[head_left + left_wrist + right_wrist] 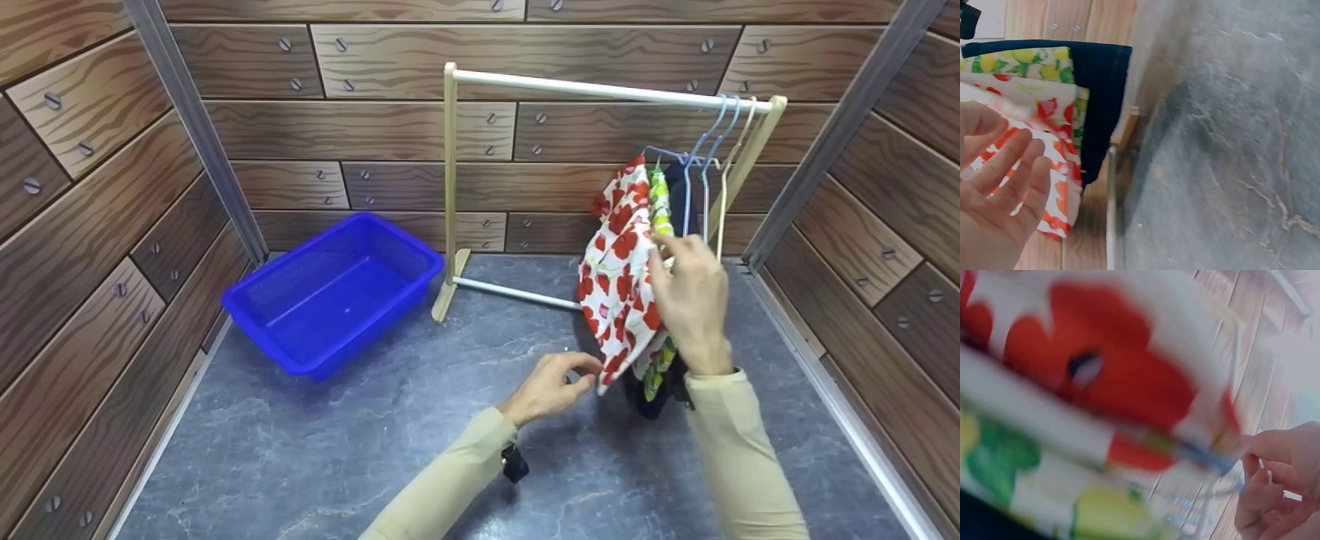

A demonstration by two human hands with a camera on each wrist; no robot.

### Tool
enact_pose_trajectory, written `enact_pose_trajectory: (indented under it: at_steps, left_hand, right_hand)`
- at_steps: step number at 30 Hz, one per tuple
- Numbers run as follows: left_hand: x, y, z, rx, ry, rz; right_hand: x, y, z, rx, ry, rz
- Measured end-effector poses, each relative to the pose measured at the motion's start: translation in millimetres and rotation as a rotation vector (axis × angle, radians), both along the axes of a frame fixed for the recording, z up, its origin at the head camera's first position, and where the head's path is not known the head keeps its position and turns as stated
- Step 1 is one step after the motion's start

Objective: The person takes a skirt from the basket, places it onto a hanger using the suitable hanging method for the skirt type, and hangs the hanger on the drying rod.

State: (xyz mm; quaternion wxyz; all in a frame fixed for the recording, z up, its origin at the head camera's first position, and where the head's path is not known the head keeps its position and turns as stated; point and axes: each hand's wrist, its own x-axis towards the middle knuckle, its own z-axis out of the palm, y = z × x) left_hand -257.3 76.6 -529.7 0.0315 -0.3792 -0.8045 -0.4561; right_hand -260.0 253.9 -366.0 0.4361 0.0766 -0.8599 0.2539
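A white garment with red flowers (619,262) hangs at the front of a clothes rack's row. My left hand (555,384) is at its lower corner, fingers loosely bent; in the left wrist view the fingers (1016,174) lie before the cloth without gripping it. Higher up, my right hand (691,296) is at the garment's right edge. The right wrist view shows thumb and forefinger (1275,444) pinching near its end, beside a blue hanger tip (1213,458), though blurred. Behind hang a yellow-and-green print garment (660,202) and a dark navy garment (1103,101).
The rack's white top rail (585,88) carries blue hangers (709,142) and a pale hanger (739,150) at its right end. A blue plastic basket (300,364) sits on the grey floor (300,457) to the left. Wood-patterned walls (390,127) enclose the space.
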Motion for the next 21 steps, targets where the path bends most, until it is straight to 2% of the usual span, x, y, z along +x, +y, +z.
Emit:
enact_pose_trajectory:
  at_steps: [3, 5, 10, 14, 18, 21]
  left_hand:
    - [-0.5, -2.6, 2.7, -0.012, 0.015, -0.003]
    - [-1.0, -5.2, 3.0, -0.013, 0.007, 0.005]
    - [-0.6, -16.7, 1.8, -0.011, -0.069, 0.013]
    - [-4.2, -28.1, 5.8, -0.017, -0.106, 0.034]
    - [-11.2, -40.6, 11.9, -0.021, -0.068, 0.091]
    - [-16.3, -50.3, 14.4, -0.035, -0.032, 0.133]
  right_hand:
    - [0.8, -12, -5.0, 0.065, -0.016, 0.063]
    - [1.0, -19, -11.9, 0.084, -0.058, 0.101]
    - [4.1, -35, -38.0, 0.091, -0.199, 0.142]
    - [5.1, -44, -56.5, 0.082, -0.303, 0.147]
    - [3.8, -51, -73.3, 0.096, -0.381, 0.149]
    - [3.7, -55, -85.7, 0.125, -0.408, 0.150]
